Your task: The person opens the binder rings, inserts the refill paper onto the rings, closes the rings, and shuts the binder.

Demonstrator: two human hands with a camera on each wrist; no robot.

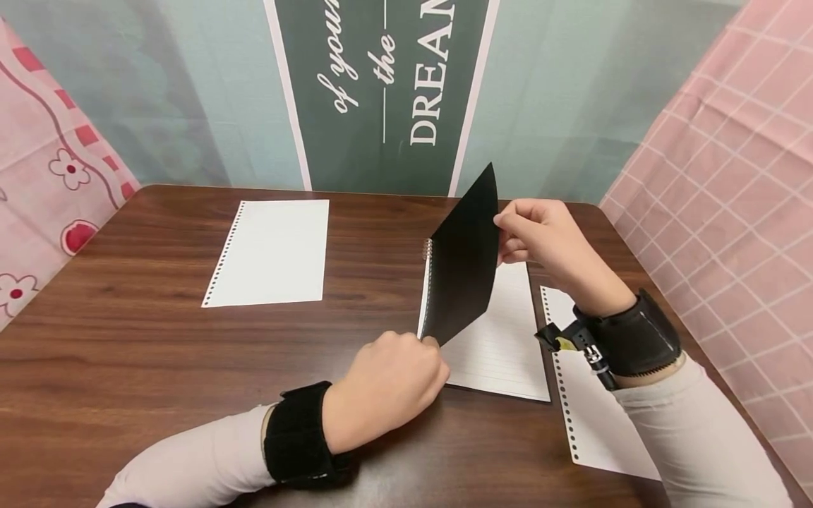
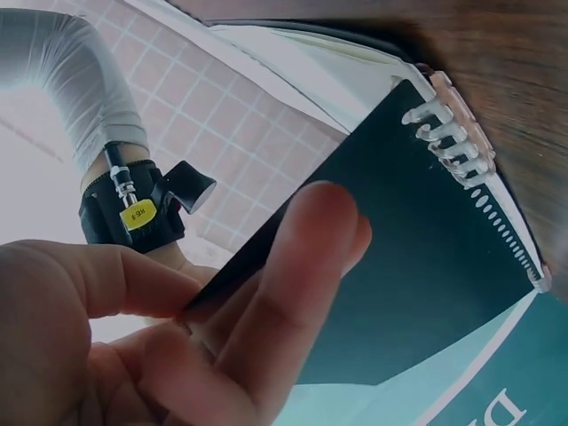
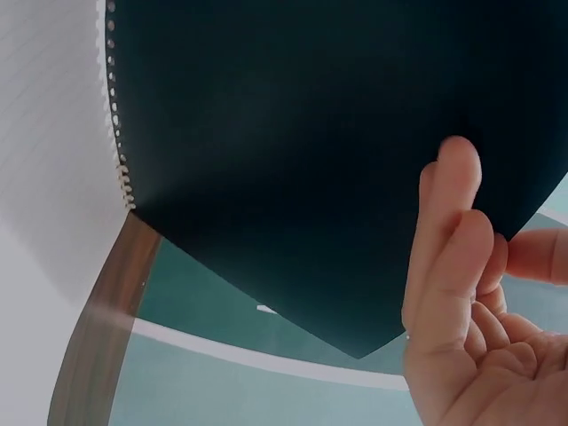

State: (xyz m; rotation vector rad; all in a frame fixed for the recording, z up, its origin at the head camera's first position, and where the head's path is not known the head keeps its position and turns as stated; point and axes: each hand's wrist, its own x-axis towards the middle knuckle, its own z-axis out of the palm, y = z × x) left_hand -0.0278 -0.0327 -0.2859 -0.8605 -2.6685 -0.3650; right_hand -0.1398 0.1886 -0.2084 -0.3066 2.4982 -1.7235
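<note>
A loose-leaf notebook (image 1: pixel 504 353) lies on the table with its lined page facing up. Its black cover (image 1: pixel 466 254) stands raised from the ring binding (image 2: pixel 453 142) on the left side. My right hand (image 1: pixel 543 233) pinches the cover's free edge, thumb on one face and fingers (image 3: pixel 453 204) along the other, as the right wrist view shows. Just in front of the notebook's lower left corner is my left hand (image 1: pixel 387 388). Its fingers (image 2: pixel 302 257) are loosely bent in the left wrist view, with nothing visibly gripped; whether they touch the cover I cannot tell.
One punched white sheet (image 1: pixel 273 254) lies at the back left of the brown table (image 1: pixel 159 367). Another punched sheet (image 1: pixel 591 416) lies right of the notebook, partly under the right forearm. Pink cloth (image 1: pixel 730 212) hangs at the right, and a printed green cloth (image 1: pixel 381 155) behind.
</note>
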